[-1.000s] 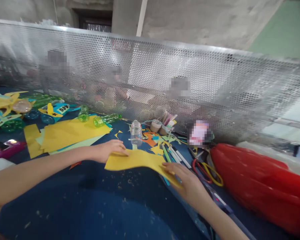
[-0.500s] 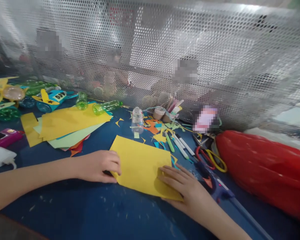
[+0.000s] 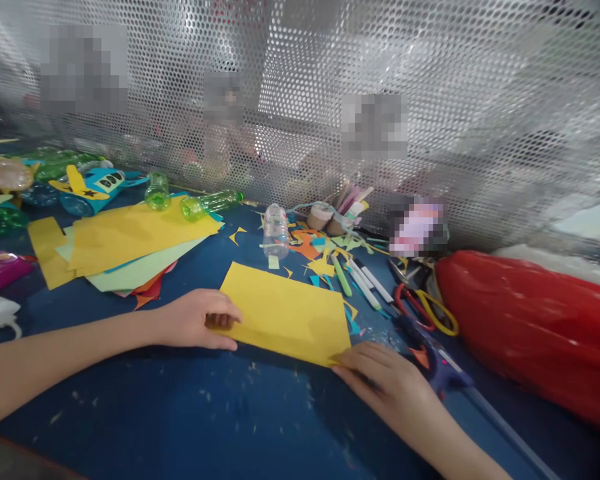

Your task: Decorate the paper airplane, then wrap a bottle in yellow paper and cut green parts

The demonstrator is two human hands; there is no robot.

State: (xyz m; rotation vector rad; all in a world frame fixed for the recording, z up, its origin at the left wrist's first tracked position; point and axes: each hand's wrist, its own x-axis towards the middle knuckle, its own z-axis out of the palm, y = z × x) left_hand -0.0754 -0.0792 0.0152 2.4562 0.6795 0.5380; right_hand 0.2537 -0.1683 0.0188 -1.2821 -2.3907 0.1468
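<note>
One yellow sheet (image 3: 287, 313) between both hands (image 3: 195, 320) (image 3: 393, 379)

1. The yellow sheet (image 3: 285, 310) is lying flat, not curving anymore.
2. The right hand (image 3: 387, 377) is now covering only its 4 o'clock corner.
3. At 9 o'clock, the left hand (image 3: 193, 320) is parting thumb from fingers.

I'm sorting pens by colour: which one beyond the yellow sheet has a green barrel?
The leftmost pen, closest to the yellow sheet; its barrel is green, whereas the other pens have mainly white barrels.
</note>
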